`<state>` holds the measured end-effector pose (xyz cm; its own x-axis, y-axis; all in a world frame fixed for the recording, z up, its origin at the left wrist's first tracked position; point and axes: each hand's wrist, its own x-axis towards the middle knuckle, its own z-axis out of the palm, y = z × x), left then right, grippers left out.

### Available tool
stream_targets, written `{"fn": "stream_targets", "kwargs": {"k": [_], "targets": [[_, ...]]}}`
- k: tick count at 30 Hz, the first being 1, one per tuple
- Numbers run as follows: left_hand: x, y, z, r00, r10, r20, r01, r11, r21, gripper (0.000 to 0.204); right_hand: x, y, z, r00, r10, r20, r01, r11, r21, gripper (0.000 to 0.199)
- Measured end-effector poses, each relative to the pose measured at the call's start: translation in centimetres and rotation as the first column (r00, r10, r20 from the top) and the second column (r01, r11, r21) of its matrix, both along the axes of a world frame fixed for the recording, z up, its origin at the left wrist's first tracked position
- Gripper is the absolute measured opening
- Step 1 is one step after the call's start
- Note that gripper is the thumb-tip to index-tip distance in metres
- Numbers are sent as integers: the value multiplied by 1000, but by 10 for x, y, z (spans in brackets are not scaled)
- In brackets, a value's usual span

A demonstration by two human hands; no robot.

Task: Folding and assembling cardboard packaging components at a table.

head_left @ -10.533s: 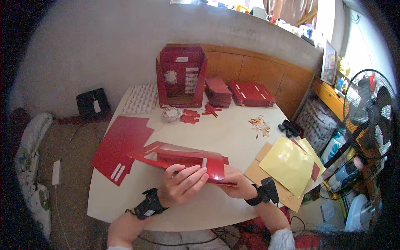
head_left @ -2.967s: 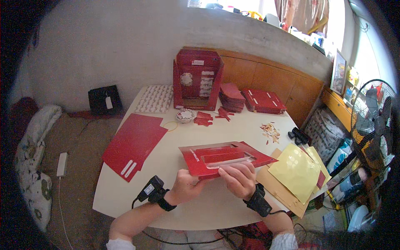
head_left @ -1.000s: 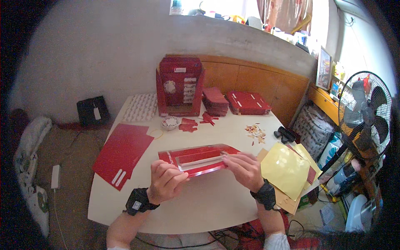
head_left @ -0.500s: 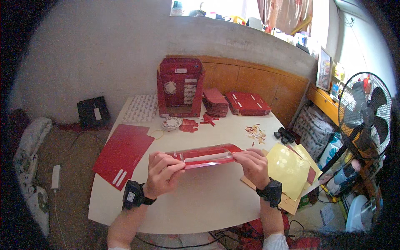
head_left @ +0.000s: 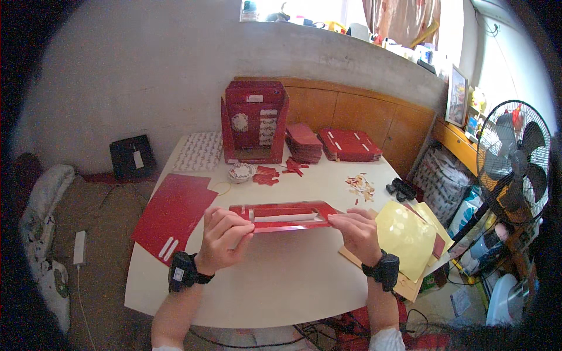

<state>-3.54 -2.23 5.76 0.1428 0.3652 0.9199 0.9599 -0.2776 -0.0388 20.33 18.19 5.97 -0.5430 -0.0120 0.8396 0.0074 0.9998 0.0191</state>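
Between my two hands a red cardboard piece (head_left: 281, 226) with a long rectangular opening is stretched out above the white table (head_left: 275, 275). A white strip shows inside the opening. My left hand (head_left: 225, 237) pinches its left end between thumb and fingers, while my right hand (head_left: 356, 234) grips the right end the same way. A flat red sheet (head_left: 170, 216) with two white strips lies left of my left hand. Yellow sheets (head_left: 401, 237) lie just right of my right hand.
Toward the back stand an open red box (head_left: 253, 152), a stack of red cards (head_left: 304, 146) and a stack of red panels (head_left: 349, 144). Small paper scraps (head_left: 360, 187), a white roll (head_left: 241, 172) and a black object (head_left: 400, 190) lie around. A fan (head_left: 515, 158) stands right.
The red cardboard piece has turned slightly, its left end lifting a little so it sits more level. My left hand has shifted a bit left and up with it.
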Motion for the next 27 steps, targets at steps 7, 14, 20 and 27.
{"fn": "stream_targets", "kwargs": {"k": [7,14,20,27], "targets": [[4,6,-10,987,1,-160,-36,976,-215,18,-9,-18,-1,963,163,216,-155,986,-55,18],[11,11,-24,985,-44,-164,-12,944,-329,26,-7,-5,-14,944,-1,330,71,977,-199,12],[-1,16,-47,974,184,-130,-224,849,-478,56,-20,-1,-33,937,-11,350,105,963,-249,27],[-4,15,-62,955,191,-229,-295,719,-630,72,-34,-16,-51,879,97,466,-23,987,-162,56]]}}
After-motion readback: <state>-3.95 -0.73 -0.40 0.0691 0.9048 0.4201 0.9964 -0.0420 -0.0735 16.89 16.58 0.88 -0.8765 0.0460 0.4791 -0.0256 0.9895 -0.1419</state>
